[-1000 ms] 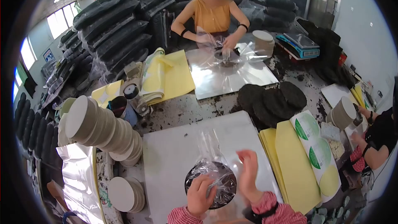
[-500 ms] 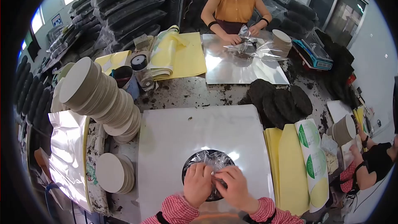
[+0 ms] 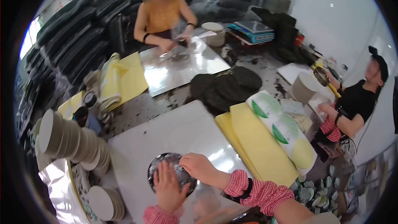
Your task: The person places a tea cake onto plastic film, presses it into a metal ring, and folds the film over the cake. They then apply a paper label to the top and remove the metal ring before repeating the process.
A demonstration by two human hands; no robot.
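A dark round disc wrapped in shiny clear film (image 3: 184,177) lies on the white board (image 3: 137,149) in front of me. My left hand (image 3: 169,186) rests flat on top of it, fingers stretched out and thumb apart, hiding much of the disc. At the disc's upper right edge is my right hand (image 3: 204,168), with its fingers curled together; whatever sits between the fingertips is hidden.
Stacks of pale round cards (image 3: 70,141) stand at left. Yellow sheets (image 3: 261,145) and green-printed labels (image 3: 286,128) lie right, with dark round cakes (image 3: 226,87) behind. A co-worker in orange (image 3: 161,16) handles clear film at a metal sheet; another person (image 3: 356,103) works at right.
The view has turned right. Both my hands were together pinching the film at the disc's middle; now my left hand lies spread on it and my right hand is at its edge.
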